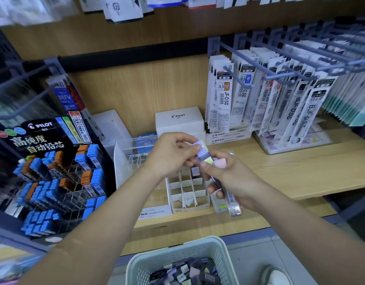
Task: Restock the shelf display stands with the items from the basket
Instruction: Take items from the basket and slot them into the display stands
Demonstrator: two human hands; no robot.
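Both hands meet above the white divided display stand (pixel 187 188) on the wooden shelf (pixel 301 171). The right hand (pixel 229 177) clasps several lead cases (pixel 229 194); the left hand (pixel 173 155) pinches the purple-capped case (pixel 202 150) at its top. The basket (pixel 177 256) sits below.

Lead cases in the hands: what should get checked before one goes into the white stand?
1. Right hand holds the bunch of lead cases firmly: ok.
2. Left hand pinches just one case: cannot tell.
3. White stand has free slots: ok.
4. Path to the stand is clear: ok.
5. Case matches the stand's label: cannot tell.
6. Basket has more stock: ok.
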